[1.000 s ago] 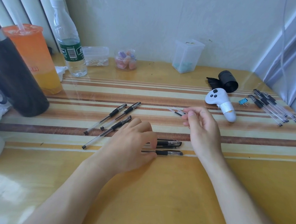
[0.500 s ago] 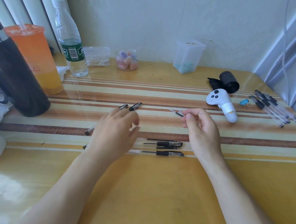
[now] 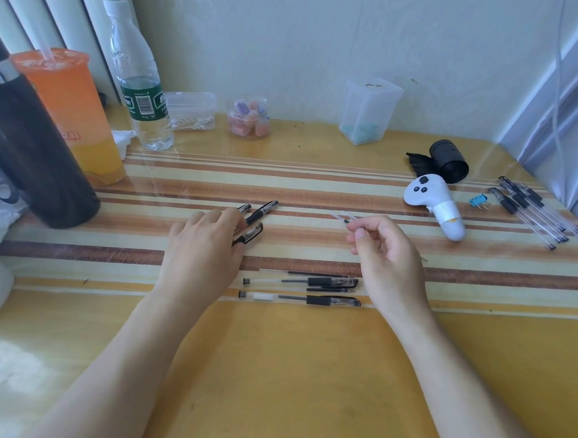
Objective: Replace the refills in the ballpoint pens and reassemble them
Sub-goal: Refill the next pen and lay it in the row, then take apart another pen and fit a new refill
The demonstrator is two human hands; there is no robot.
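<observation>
Three capped black ballpoint pens [image 3: 260,212] lie slanted at centre left of the striped table [image 3: 304,373]. My left hand [image 3: 203,247] rests flat over them with its fingers fairly straight, hiding most of their barrels. My right hand [image 3: 387,256] pinches thin clear refills [image 3: 340,218] between thumb and forefinger, just above the table. Between my wrists lie two more pens [image 3: 309,299], side by side, with thin black loose refills [image 3: 318,274] beside them.
A bundle of pens [image 3: 534,212] lies at the far right by a blue binder clip [image 3: 478,200], a white controller [image 3: 436,201] and a black roll [image 3: 449,161]. On the left stand a black flask [image 3: 29,149], an orange drink [image 3: 72,111] and a water bottle [image 3: 139,88]. Small plastic containers [image 3: 368,111] line the wall.
My left hand has left the two front pens and moved up and left onto the three slanted pens. My right hand has stayed almost still with the refills.
</observation>
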